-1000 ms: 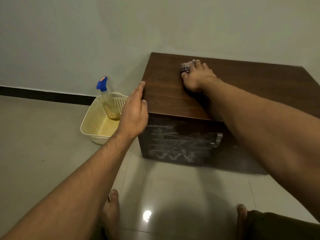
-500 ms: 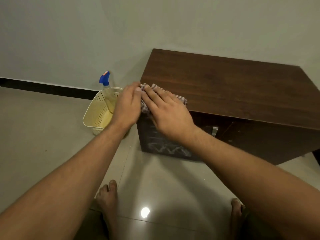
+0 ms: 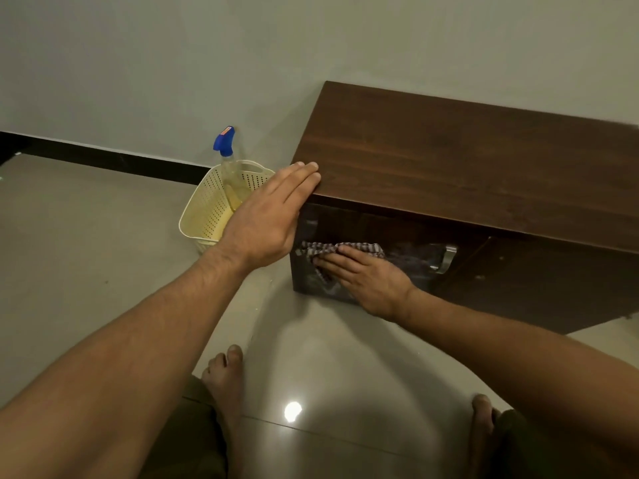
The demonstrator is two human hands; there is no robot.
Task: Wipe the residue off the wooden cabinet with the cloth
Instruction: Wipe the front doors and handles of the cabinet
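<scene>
The right hand [image 3: 366, 278] lies flat, fingers stretched out and together, pressing a checked cloth [image 3: 340, 248] against the front door of the cabinet [image 3: 449, 160]. It grips nothing; the cloth is pinned between palm and wood, its upper edge showing above the fingers. The cloth sits on the left part of the door, about midway up, with whitish residue [image 3: 321, 283] smeared on the door around and below it. A metal handle [image 3: 446, 259] is fixed to the door to the right of the hand, well clear of it.

The left hand [image 3: 268, 216] is open too, fingers straight and close together, and its fingertips rest on the front left corner of the cabinet's top. It holds nothing.

Left of the cabinet, on the floor [image 3: 86, 254] by the wall, stands a cream basket [image 3: 207, 212] with a spray bottle [image 3: 228, 164] in it, blue nozzle up. Two bare feet show at the bottom.
</scene>
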